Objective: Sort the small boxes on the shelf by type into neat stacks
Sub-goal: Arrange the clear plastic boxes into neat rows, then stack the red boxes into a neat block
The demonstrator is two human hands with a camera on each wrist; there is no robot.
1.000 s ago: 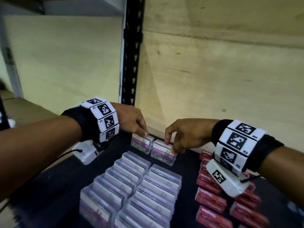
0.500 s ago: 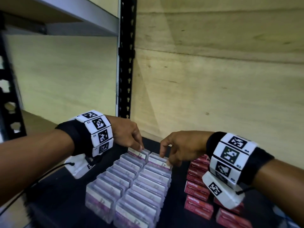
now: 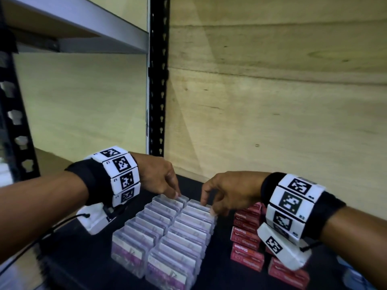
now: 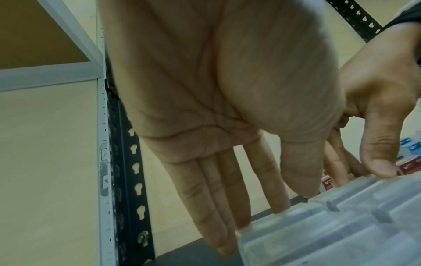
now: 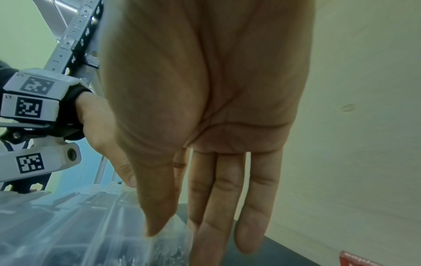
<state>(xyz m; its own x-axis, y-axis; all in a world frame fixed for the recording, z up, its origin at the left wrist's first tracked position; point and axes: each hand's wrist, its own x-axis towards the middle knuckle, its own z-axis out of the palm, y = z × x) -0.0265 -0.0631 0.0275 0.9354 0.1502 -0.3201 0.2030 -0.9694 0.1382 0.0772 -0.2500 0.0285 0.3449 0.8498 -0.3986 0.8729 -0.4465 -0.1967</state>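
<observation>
Two rows of clear boxes with purple labels (image 3: pixel 167 233) stand packed on the dark shelf (image 3: pixel 83 258). My left hand (image 3: pixel 177 194) pinches the farthest clear box of the left row (image 3: pixel 167 200). Its straight fingers (image 4: pixel 218 207) reach down behind that box's far edge. My right hand (image 3: pixel 208 207) pinches the farthest clear box of the right row (image 3: pixel 198 206), with its thumb (image 5: pixel 157 216) over the lid and its fingers (image 5: pixel 218 216) behind the box. Red staple boxes (image 3: pixel 245 237) lie in rows to the right, partly hidden by my right wrist.
A plywood back panel (image 3: pixel 272 122) closes the shelf just behind my hands. A black slotted upright (image 3: pixel 157 80) stands at the back left, with an upper shelf beam (image 3: pixel 83 13) above. Bare dark shelf lies left of the clear rows.
Both hands brought their separate clear boxes toward me and set them against the far ends of the two rows. The gap between those boxes and the rows has closed.
</observation>
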